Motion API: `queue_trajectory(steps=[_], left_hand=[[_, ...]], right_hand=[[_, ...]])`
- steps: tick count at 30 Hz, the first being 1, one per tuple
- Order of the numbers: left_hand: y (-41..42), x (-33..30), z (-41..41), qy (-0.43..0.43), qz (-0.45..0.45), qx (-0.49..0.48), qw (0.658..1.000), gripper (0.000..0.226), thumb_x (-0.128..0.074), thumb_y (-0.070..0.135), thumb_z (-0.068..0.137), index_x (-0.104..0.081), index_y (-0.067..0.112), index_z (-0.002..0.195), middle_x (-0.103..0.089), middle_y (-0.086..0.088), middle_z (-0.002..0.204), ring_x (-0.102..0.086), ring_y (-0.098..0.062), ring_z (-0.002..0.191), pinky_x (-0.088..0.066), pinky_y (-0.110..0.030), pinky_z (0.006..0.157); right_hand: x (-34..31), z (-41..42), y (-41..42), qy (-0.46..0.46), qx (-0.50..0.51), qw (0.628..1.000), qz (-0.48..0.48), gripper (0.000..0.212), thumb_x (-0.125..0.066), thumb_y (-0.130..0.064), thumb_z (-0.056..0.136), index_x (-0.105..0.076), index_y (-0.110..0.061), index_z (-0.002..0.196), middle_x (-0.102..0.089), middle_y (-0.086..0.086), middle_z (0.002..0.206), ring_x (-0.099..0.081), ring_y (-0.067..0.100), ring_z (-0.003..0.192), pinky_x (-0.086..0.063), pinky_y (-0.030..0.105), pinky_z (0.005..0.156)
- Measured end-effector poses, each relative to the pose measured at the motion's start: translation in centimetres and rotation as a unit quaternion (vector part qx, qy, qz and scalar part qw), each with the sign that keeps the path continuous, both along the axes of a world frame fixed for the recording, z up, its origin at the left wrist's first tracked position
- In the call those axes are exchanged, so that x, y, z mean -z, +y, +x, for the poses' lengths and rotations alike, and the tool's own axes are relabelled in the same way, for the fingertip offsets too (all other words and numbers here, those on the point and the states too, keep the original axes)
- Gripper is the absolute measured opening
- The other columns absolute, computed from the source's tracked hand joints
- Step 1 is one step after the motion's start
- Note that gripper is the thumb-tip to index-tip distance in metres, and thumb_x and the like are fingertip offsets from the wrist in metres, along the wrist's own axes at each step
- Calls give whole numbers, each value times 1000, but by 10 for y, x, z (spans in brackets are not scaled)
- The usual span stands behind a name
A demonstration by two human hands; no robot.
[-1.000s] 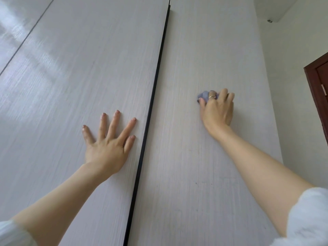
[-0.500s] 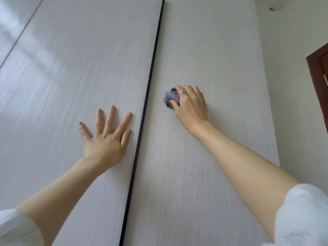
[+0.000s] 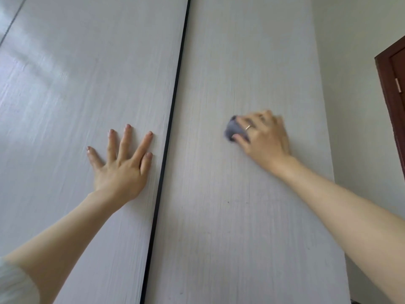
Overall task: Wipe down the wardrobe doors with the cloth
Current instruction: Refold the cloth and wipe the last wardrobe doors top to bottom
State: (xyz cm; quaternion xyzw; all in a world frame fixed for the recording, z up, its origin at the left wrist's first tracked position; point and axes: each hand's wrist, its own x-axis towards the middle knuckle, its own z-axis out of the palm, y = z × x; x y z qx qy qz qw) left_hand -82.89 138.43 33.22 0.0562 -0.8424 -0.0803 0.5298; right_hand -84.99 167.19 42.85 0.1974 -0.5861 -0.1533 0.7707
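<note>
Two pale wood-grain wardrobe doors fill the view, split by a thin black gap [image 3: 173, 115]. My left hand [image 3: 122, 163] lies flat with fingers spread on the left door [image 3: 76, 73], just left of the gap. My right hand [image 3: 263, 137] holds a small bunched blue-grey cloth [image 3: 232, 129] and presses it against the right door [image 3: 252, 51] at mid height. The right hand is motion-blurred, and most of the cloth is hidden under its fingers.
A white wall [image 3: 355, 106] runs along the right edge of the right door. A dark brown door frame [image 3: 392, 88] stands at the far right. Another seam [image 3: 13, 20] crosses the upper left corner.
My right hand swept the cloth left toward the black gap, then back right to the middle of the right door. My left hand stayed flat on the left door.
</note>
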Motion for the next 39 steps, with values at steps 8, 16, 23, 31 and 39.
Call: queue_trajectory(steps=[8, 16, 23, 31, 39], left_hand=[[1, 4, -2, 8, 4, 5, 1000, 50, -1, 49, 96, 19, 49, 143, 23, 3, 157, 22, -25, 144, 4, -64, 110], [3, 9, -2, 14, 21, 13, 1000, 50, -2, 50, 96, 16, 51, 143, 20, 4, 158, 21, -24, 144, 7, -62, 111], [2, 13, -5, 10, 28, 13, 999, 50, 0, 51, 95, 15, 52, 143, 20, 5, 158, 22, -24, 144, 8, -63, 110], [8, 16, -2, 9, 63, 25, 998, 50, -5, 49, 97, 11, 53, 144, 19, 6, 158, 21, -23, 144, 9, -63, 110], [11, 26, -4, 17, 74, 30, 997, 50, -6, 48, 97, 10, 52, 144, 18, 5, 158, 21, -23, 144, 9, -63, 110]], right_hand=[[85, -14, -16, -57, -118, 987, 96, 46, -52, -30, 87, -52, 3, 119, -59, 22, 103, -46, 32, 92, -45, 42, 80], [31, -1, 27, -74, -85, 993, -21, 40, -56, -26, 86, -63, 0, 115, -58, 21, 104, -56, 38, 93, -52, 44, 77], [70, -7, -18, -113, -162, 980, -34, 39, -62, -20, 80, -62, 1, 114, -57, 21, 104, -51, 36, 95, -52, 43, 79], [48, -4, 26, -81, -89, 986, 115, 42, -61, -16, 82, -58, -5, 123, -62, 19, 108, -59, 38, 92, -52, 44, 79], [62, -6, 66, -120, -144, 970, -156, 37, -60, -16, 84, -61, 2, 117, -61, 17, 112, -50, 34, 104, -39, 34, 88]])
